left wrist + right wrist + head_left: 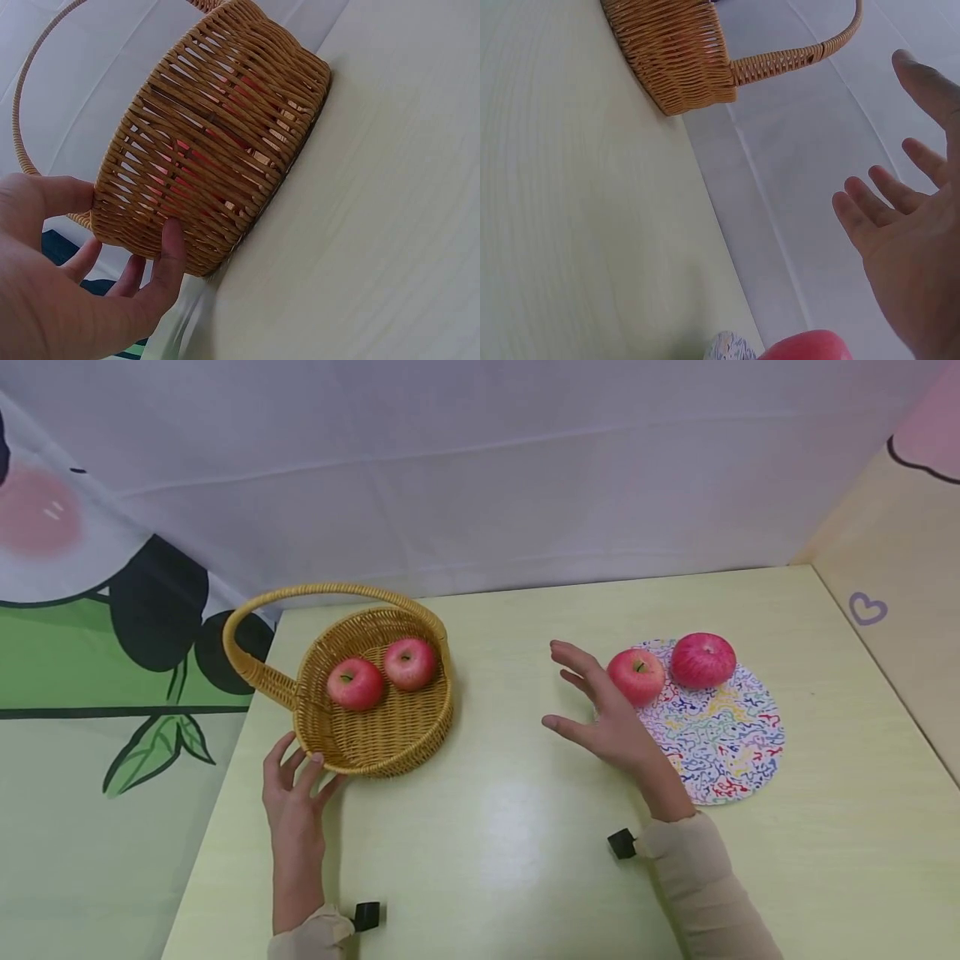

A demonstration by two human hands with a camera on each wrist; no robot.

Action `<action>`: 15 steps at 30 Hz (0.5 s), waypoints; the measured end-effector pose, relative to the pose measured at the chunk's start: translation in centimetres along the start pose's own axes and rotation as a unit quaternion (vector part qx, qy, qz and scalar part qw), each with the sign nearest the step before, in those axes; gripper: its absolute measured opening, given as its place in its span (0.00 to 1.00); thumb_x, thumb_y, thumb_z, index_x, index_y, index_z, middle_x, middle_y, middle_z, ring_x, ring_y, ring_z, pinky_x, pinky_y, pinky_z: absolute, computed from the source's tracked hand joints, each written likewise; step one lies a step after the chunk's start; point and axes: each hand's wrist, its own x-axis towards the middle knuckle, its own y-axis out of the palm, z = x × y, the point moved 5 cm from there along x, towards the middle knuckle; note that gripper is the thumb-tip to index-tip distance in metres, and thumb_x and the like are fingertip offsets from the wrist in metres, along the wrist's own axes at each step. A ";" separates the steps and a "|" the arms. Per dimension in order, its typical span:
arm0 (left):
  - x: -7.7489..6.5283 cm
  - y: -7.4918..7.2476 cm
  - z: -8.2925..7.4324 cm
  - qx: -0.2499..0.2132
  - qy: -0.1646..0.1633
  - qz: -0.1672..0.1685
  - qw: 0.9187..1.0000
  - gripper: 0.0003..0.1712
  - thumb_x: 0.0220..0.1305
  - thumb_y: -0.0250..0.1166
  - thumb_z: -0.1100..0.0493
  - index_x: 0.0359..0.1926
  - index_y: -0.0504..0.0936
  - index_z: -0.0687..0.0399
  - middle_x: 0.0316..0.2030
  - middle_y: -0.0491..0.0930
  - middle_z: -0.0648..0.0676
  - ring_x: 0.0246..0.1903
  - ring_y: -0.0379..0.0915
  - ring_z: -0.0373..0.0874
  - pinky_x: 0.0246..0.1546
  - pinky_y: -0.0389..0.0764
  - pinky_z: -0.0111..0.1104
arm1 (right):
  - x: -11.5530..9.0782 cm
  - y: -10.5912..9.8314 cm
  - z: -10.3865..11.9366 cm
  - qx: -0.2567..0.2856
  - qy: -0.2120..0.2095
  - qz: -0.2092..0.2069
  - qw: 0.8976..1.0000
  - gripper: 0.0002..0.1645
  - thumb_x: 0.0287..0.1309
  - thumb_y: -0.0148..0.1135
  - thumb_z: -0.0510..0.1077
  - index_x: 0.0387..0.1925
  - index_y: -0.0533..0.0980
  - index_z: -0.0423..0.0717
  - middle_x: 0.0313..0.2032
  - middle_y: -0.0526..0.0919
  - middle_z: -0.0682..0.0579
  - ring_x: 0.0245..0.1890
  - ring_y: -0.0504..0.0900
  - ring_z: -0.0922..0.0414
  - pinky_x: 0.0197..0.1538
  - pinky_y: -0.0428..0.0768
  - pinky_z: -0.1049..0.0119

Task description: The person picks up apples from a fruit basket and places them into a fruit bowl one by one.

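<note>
At the left stands a round wicker basket (397, 727) with a tall arched handle. Two red apples, one at the left (355, 684) and one at the right (409, 663), lie inside it. My left hand (292, 814) pinches the basket's near-left rim, a finger over the edge and the thumb against the woven wall (202, 142). My right hand (618, 727) is held with fingers spread and nothing in it, just left of a red apple (637, 677). That apple and a darker red one (702, 661) sit on a round, colourfully squiggled plate or mat (720, 743).
The pale table (487, 860) reaches back to a white cloth wall (480, 510). A printed cloth (112, 860) hangs along the left side, and a beige panel (900, 577) borders the right. Small black devices are attached at both sleeves (705, 877).
</note>
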 end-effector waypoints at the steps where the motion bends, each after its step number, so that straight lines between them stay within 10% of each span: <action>1: 0.0 0.0 0.1 0.000 -0.002 -0.002 1.000 0.34 0.75 0.64 0.55 0.76 0.63 0.34 0.69 0.67 0.47 0.66 0.69 0.46 0.46 0.88 0.29 | 0.1 0.2 0.1 0.000 0.000 0.005 1.000 0.53 0.56 0.74 0.31 0.79 0.60 0.50 0.79 0.61 0.53 0.79 0.62 0.50 0.79 0.66 0.66; 15: -0.1 0.1 0.0 -0.019 0.004 -0.002 1.000 0.34 0.75 0.65 0.57 0.76 0.64 0.36 0.67 0.68 0.47 0.65 0.71 0.46 0.45 0.89 0.30 | 1.5 4.9 1.4 -0.001 -0.016 0.075 0.997 0.53 0.58 0.75 0.36 0.80 0.58 0.51 0.78 0.62 0.52 0.79 0.61 0.47 0.79 0.66 0.48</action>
